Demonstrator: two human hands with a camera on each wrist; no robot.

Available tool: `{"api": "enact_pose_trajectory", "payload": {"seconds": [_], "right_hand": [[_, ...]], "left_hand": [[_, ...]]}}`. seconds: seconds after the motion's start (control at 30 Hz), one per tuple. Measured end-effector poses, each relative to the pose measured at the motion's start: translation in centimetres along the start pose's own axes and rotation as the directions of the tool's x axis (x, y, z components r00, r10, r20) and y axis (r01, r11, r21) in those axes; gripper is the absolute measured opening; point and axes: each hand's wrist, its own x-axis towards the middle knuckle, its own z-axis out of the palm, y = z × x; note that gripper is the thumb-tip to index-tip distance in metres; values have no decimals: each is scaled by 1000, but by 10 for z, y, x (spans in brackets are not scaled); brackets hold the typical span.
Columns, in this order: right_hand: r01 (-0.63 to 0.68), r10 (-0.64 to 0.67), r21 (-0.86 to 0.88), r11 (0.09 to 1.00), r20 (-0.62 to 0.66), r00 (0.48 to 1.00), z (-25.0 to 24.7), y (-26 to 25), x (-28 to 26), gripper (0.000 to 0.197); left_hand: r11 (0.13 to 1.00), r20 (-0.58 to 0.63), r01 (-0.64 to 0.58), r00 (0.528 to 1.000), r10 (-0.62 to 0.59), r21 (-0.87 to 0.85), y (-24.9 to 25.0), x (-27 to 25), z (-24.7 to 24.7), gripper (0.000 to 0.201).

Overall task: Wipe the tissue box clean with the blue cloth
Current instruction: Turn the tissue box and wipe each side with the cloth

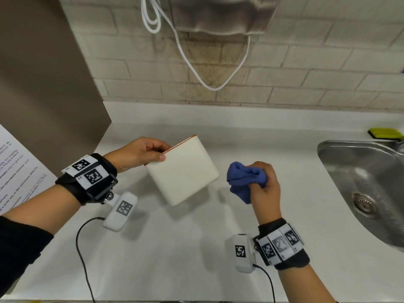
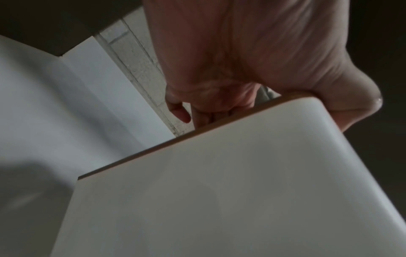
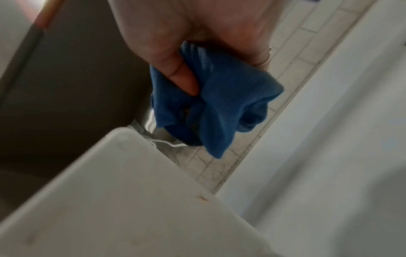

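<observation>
The left hand (image 1: 140, 153) pinched, thumb over curled fingers (image 2: 182, 114), the upper-left corner of one cream square tissue box with an orange-brown edge (image 1: 182, 171), tilted above the white surface (image 1: 175, 248), its broad face turned up toward the camera. Just beside it but apart, the right hand (image 1: 264, 189) clenched one bunched blue cloth (image 1: 242, 180). One steel sink (image 1: 358, 178) lay at the right.
</observation>
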Motion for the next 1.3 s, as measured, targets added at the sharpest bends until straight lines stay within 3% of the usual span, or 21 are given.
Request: {"api": "enact_pose_trajectory", "payload": {"seconds": [0.07, 0.13, 0.23, 0.33, 0.4, 0.43, 0.5, 0.57, 0.6, 0.7, 0.77, 0.83, 0.93, 1.0, 1.1, 1.2, 1.3], "right_hand": [[26, -29, 83, 996, 37, 999, -2, -15, -7, 25], [162, -168, 56, 985, 125, 978, 5, -28, -13, 25], [435, -381, -148, 888, 291, 878, 21, -34, -21, 33], [548, -351, -240, 801, 553, 755, 28, -29, -29, 29], [491, -252, -277, 826, 598, 761, 18, -23, -39, 25], [394, -198, -262, 881, 552, 810, 10, -20, -44, 26], [61, -17, -106, 992, 368, 930, -5, -15, -45, 26], [-114, 103, 53, 992, 176, 979, -21, -8, -35, 19], [-141, 126, 103, 985, 139, 982, -27, -6, -28, 18], [-270, 222, 297, 916, 186, 957, -37, 1, -20, 30], [-416, 341, 426, 803, 245, 908, -40, 6, -23, 35], [-483, 389, 485, 729, 287, 876, -42, 12, -25, 42], [-493, 396, 525, 694, 293, 870, -41, 19, -25, 44], [-494, 385, 534, 686, 310, 869, -38, 22, -23, 43], [-500, 373, 534, 681, 334, 866, -34, 27, -25, 45], [-547, 434, 520, 656, 333, 837, -28, 32, -31, 42], [-583, 483, 499, 641, 327, 812, -22, 37, -38, 47]], "left_hand": [[1000, 3, -1, 1000, 1, 11, -1, 2, 5, 33], [1000, -5, -4, 1000, 4, 12, -2, 5, 8, 34], [1000, -17, -10, 1000, 11, 25, 0, 6, 12, 35], [994, 2, -46, 999, 46, 95, 1, 4, 18, 32], [983, 4, -62, 998, 62, 174, 1, 0, 21, 33], [973, 0, -61, 998, 62, 224, 0, -3, 23, 34], [923, 19, -74, 997, 73, 378, -3, -12, 25, 40], [810, 102, -122, 992, 78, 574, -10, -23, 30, 44], [755, 160, -155, 985, 67, 637, -14, -29, 33, 44], [600, 312, -254, 950, 9, 758, -27, -45, 36, 48], [487, 355, -288, 933, -49, 824, -33, -54, 33, 48], [394, 353, -293, 932, -86, 871, -43, -61, 26, 51], [329, 278, -224, 952, -125, 917, -50, -72, 21, 56], [344, 169, -108, 974, -153, 933, -49, -80, 31, 64], [380, -48, 62, 998, -47, 923, -48, -87, 68, 72], [362, -257, 239, 967, 0, 901, -53, -79, 100, 74], [310, -380, 370, 924, -30, 876, -46, -65, 111, 70]]}}
